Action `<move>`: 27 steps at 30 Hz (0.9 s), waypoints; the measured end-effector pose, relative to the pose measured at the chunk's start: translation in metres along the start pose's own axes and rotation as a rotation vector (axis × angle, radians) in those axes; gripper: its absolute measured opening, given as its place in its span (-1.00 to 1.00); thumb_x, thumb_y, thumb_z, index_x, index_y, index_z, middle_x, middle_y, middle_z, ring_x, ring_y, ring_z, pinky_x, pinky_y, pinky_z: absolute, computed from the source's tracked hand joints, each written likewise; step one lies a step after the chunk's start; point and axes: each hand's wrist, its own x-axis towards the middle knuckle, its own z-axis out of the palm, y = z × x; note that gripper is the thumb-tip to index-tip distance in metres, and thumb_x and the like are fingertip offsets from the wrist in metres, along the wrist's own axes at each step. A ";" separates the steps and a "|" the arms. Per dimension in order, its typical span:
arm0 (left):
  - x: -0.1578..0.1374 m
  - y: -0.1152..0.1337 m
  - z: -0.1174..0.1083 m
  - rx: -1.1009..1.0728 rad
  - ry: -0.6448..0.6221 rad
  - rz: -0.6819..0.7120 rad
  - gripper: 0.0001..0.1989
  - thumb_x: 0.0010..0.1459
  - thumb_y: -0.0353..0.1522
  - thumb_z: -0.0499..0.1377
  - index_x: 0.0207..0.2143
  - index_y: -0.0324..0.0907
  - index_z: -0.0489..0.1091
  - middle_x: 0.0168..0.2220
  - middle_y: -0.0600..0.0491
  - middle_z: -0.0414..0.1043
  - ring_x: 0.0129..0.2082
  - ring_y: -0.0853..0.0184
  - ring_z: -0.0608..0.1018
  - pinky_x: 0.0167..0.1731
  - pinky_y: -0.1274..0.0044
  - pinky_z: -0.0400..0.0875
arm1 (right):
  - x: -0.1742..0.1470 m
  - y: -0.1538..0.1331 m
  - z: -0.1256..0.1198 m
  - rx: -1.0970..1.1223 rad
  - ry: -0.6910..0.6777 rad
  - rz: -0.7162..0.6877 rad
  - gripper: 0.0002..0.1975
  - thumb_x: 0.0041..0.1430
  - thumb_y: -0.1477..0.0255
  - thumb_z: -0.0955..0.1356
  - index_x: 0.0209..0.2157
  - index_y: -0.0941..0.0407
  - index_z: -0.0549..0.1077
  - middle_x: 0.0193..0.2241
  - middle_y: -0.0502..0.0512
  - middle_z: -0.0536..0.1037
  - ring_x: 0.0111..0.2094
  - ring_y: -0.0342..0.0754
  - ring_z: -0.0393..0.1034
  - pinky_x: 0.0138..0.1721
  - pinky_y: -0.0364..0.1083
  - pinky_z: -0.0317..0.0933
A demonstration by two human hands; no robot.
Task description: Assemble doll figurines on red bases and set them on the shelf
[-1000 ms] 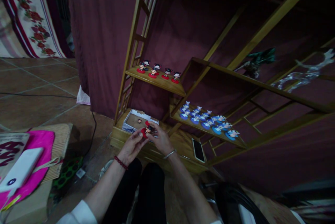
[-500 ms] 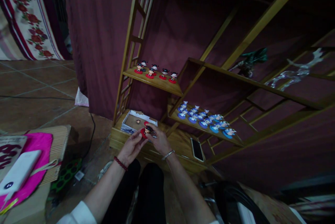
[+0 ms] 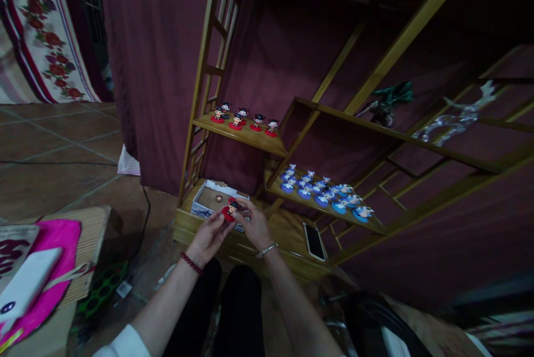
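Between my two hands is a small black-haired figurine (image 3: 233, 208) on a round red base. My left hand (image 3: 208, 237) has its fingers closed on the red base from the left. From the right, my right hand (image 3: 255, 226) pinches the figurine near its head. Just behind them lies an open cardboard box (image 3: 201, 208) on the low shelf, with a small figurine piece (image 3: 219, 198) inside and something red near its right side, partly hidden by my hands.
Several red-based figurines (image 3: 237, 121) stand on the upper left shelf (image 3: 254, 139). Blue and purple figurines (image 3: 323, 197) fill the lower right shelf. A phone (image 3: 314, 241) lies right of my hands. A glass deer (image 3: 459, 118) stands higher up. At left, a white power bank (image 3: 31, 282) rests on pink cloth.
The view has shifted slightly. Both hands still hold the figurine over the box's front edge, its head now showing more clearly between the fingers.
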 end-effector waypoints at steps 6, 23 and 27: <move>0.000 -0.001 0.001 0.015 -0.022 -0.007 -0.77 -0.06 -0.54 0.19 -0.28 -0.26 0.41 -0.25 -0.01 0.48 -0.21 0.35 0.48 -0.03 0.41 0.25 | 0.002 -0.004 -0.001 -0.032 -0.011 -0.002 -0.68 -0.06 0.43 0.32 -0.17 0.08 0.38 -0.26 0.03 0.49 -0.31 -0.12 0.40 -0.22 -0.09 0.29; -0.001 -0.002 0.004 0.040 -0.069 0.008 -0.78 -0.08 -0.53 0.20 -0.28 -0.25 0.43 -0.24 -0.01 0.48 -0.20 0.35 0.48 -0.01 0.42 0.24 | -0.001 -0.005 -0.005 -0.155 0.011 -0.031 -0.72 -0.03 0.40 0.31 -0.21 0.06 0.42 -0.30 0.00 0.51 -0.34 -0.12 0.41 -0.26 -0.11 0.30; 0.000 0.000 0.007 0.057 -0.079 0.019 -0.77 -0.06 -0.52 0.19 -0.26 -0.25 0.42 -0.23 -0.01 0.48 -0.19 0.35 0.47 0.00 0.41 0.23 | 0.000 -0.005 -0.005 -0.098 -0.003 -0.043 -0.69 -0.02 0.40 0.31 -0.16 0.04 0.39 -0.26 0.00 0.50 -0.30 -0.12 0.41 -0.22 -0.10 0.29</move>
